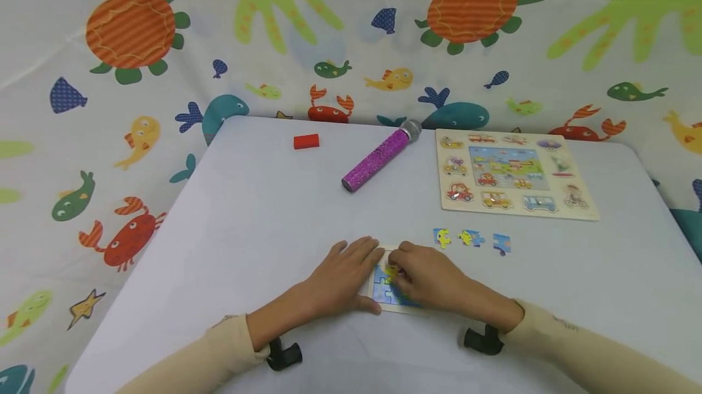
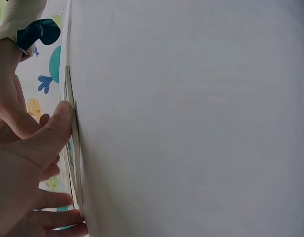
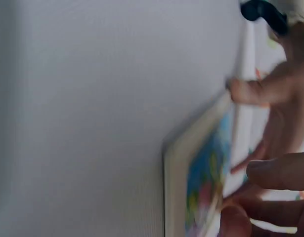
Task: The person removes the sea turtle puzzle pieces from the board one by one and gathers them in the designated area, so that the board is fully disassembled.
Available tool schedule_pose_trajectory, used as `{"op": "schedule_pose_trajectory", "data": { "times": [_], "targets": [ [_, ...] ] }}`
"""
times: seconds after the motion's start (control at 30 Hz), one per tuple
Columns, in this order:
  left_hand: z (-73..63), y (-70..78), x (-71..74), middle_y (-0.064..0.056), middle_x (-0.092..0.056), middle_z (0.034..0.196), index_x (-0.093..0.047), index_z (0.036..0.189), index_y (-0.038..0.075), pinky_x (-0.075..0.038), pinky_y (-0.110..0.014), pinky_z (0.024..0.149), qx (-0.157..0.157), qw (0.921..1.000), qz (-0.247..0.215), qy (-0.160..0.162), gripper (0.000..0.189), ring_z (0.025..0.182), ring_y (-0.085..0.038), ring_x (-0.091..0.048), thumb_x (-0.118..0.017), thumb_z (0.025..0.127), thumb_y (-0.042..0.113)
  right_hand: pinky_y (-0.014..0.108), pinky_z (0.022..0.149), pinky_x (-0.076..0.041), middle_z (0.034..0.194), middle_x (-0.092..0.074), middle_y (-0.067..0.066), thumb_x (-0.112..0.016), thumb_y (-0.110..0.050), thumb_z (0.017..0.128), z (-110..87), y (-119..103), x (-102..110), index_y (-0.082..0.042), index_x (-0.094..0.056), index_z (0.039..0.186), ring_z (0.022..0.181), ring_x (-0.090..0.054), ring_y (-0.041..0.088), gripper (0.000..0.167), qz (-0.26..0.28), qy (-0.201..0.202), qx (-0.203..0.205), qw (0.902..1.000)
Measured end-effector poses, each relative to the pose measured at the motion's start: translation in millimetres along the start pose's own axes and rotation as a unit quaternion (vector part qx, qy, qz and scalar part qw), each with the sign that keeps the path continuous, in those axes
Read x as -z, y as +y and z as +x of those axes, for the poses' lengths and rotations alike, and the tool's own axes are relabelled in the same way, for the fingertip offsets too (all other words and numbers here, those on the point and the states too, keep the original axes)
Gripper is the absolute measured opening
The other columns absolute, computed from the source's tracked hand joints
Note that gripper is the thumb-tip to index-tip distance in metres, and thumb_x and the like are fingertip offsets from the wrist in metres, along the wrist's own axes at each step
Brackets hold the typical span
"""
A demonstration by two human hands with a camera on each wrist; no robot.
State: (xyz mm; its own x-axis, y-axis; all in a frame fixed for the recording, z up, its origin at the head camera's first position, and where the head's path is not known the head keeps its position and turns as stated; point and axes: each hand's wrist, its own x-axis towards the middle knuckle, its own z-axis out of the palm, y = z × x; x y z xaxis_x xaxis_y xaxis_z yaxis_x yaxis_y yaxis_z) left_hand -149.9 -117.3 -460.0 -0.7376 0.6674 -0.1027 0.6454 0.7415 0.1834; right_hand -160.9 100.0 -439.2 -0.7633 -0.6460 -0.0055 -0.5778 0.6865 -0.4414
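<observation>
A small framed jigsaw puzzle [image 1: 384,307] with a blue and yellow picture lies between the two hands. My left hand [image 1: 342,278] rests along its left side, fingers extended toward the far corner, and the thumb [image 2: 60,116] touches the near edge. Over the right part of the puzzle, my right hand [image 1: 433,276] has bent fingers close to the picture. Whether those fingers pinch a piece is hidden. Just beyond the right hand lie three loose jigsaw pieces: one piece [image 1: 442,237], a middle piece [image 1: 471,237] and a right piece [image 1: 501,243].
A wooden vehicle puzzle board [image 1: 521,214] lies at the back right of the white table [image 1: 247,217]. A glittery purple microphone [image 1: 378,159] and a red block [image 1: 306,141] lie toward the back. Behind hangs a cloth [image 1: 351,28] printed with sea animals.
</observation>
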Motion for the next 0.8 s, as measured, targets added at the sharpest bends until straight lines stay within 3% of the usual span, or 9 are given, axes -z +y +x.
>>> {"op": "schedule_pose_trajectory", "data": {
  "times": [0.27, 0.57, 0.8],
  "targets": [
    [0.4, -0.4, -1.8, -0.012, -0.041, 0.159, -0.044, 0.152, 0.001, -0.035, -0.055, 0.114, -0.007, 0.9998, 0.018, 0.008, 0.103, 0.150, -0.026, -0.032, -0.073, 0.080, 0.068, 0.025, 0.063, -0.046, 0.092, -0.056, 0.001, -0.081, -0.014, 0.086, 9.4, -6, -20, -0.004, -0.068, 0.101, 0.071, -0.049, 0.012, 0.023, -0.010, -0.007, -0.012, 0.9999],
    [0.3, -0.6, -0.2, -0.012, -0.042, 0.159, -0.045, 0.152, 0.002, -0.034, -0.057, 0.114, -0.001, 1.0000, 0.005, 0.001, 0.102, 0.150, -0.027, -0.032, -0.075, 0.079, 0.067, 0.027, 0.066, -0.045, 0.085, -0.051, -0.002, -0.079, -0.006, 0.086, 15.6, -2, -21, -0.009, -0.061, 0.097, 0.076, -0.049, 0.014, 0.022, 0.079, -0.019, -0.047, 0.9956],
    [0.2, -1.9, -0.2, -0.012, -0.041, 0.159, -0.045, 0.152, 0.001, -0.034, -0.056, 0.114, 0.003, 1.0000, -0.007, 0.004, 0.091, 0.150, -0.026, -0.032, -0.072, 0.087, 0.060, 0.026, 0.066, -0.044, 0.078, -0.052, -0.006, -0.074, 0.000, 0.090, 14.4, 6, -22, -0.012, -0.061, 0.090, 0.074, -0.050, 0.013, 0.018, 0.137, -0.001, -0.053, 0.9892]
  ]
}}
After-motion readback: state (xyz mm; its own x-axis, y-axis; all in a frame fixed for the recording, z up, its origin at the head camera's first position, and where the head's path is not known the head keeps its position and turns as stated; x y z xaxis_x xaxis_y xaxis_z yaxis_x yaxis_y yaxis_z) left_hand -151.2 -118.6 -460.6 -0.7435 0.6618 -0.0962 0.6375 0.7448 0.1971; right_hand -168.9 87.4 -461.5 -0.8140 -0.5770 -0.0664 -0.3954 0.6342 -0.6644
